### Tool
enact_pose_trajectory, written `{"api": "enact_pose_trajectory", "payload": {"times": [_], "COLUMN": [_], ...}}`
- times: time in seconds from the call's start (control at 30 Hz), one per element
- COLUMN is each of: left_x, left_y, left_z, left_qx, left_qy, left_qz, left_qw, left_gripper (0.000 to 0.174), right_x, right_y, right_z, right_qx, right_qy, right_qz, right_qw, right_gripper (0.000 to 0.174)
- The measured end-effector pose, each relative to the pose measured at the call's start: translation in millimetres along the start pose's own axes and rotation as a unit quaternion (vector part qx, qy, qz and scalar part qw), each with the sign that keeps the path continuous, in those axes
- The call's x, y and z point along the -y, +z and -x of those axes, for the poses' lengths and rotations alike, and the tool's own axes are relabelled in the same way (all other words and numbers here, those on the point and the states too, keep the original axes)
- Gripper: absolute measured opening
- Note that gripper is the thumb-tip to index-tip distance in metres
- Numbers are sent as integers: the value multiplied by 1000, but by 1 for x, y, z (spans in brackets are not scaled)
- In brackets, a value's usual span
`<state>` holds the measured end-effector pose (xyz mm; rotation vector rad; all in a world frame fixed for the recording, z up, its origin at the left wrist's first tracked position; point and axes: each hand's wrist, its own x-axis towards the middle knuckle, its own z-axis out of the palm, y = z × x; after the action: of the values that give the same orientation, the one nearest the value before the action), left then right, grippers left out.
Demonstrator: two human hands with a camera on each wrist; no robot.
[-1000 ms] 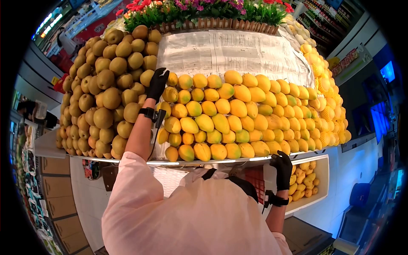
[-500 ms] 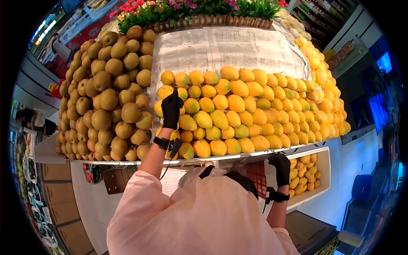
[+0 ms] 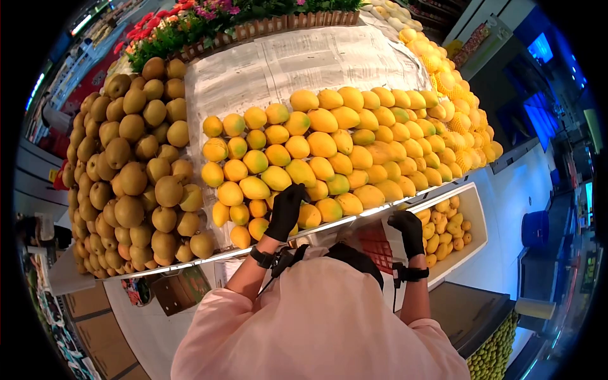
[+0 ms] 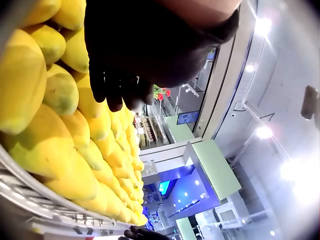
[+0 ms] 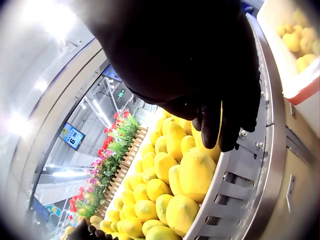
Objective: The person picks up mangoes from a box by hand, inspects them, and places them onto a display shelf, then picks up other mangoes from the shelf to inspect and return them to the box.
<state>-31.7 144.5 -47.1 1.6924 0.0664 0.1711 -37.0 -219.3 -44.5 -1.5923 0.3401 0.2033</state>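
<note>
Rows of yellow mangoes (image 3: pixel 322 144) lie on the sloping display. In the head view my black-gloved left hand (image 3: pixel 286 209) is over the front rows, its fingers bent down at the mangoes. The left wrist view has this hand (image 4: pixel 145 50) with loosely bent fingers beside the mangoes (image 4: pixel 42 142) and no fruit visible in it. My gloved right hand (image 3: pixel 408 232) is at the display's front edge, near the crate. From the right wrist, its relaxed fingers (image 5: pixel 227 125) hang over the rail beside a mango (image 5: pixel 196 172); whether they touch is unclear.
Brown round fruit (image 3: pixel 130 180) is piled left of the mangoes. White paper (image 3: pixel 297 63) covers the upper slope below a flower planter (image 3: pixel 272 26). Net-wrapped fruit (image 3: pixel 472 126) stands at the right. A white crate (image 3: pixel 479 234) of mangoes sits below the front edge.
My left hand has moved from the upper left of the mangoes down and right to the front rows. My right hand has stayed by the front edge, while the head view has turned.
</note>
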Motion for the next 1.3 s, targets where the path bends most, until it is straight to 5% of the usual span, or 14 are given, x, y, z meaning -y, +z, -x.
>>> {"api": "enact_pose_trajectory", "payload": {"times": [0.1, 0.43, 0.57, 0.7, 0.9, 1.0, 1.17, 1.23, 1.27, 1.3], "left_x": [-5, -18, -24, -36, -33, -47, -48, -40, -38, -46], "left_y": [10, 40, 55, 75, 112, 133, 162, 166, 170, 176], "left_z": [5, -2, -1, -1, -2, -5, -11, -14, -13, -13], "left_qx": [45, 164, 167, 216, 311, 273, 239, 215, 208, 214], "left_qy": [-5, -20, -95, -139, -39, 22, 23, 24, -9, -32], "left_qz": [33, 65, 40, 149, 132, 126, 211, 121, 190, 238], "left_qw": [998, 984, 981, 955, 940, 953, 948, 969, 959, 947], "left_gripper": [27, 29, 43, 50, 40, 30, 40, 44, 49, 51], "right_x": [5, -21, -34, -33, -77, -107, -114, -129, -153, -184], "right_y": [-1, -44, -65, -81, -146, -192, -236, -251, -272, -292], "right_z": [8, 21, 19, 25, 28, 36, 45, 38, 32, 26], "right_qx": [-12, -29, 4, -10, -46, -58, -121, -179, -107, -13], "right_qy": [24, 43, 70, 127, 187, 185, 207, 247, 29, -191], "right_qz": [-34, -68, -10, 16, 13, -23, -50, -115, 225, 526], "right_qw": [999, 996, 998, 992, 981, 981, 969, 945, 968, 829], "right_gripper": [33, 23, 19, 19, 22, 21, 22, 25, 22, 21]}}
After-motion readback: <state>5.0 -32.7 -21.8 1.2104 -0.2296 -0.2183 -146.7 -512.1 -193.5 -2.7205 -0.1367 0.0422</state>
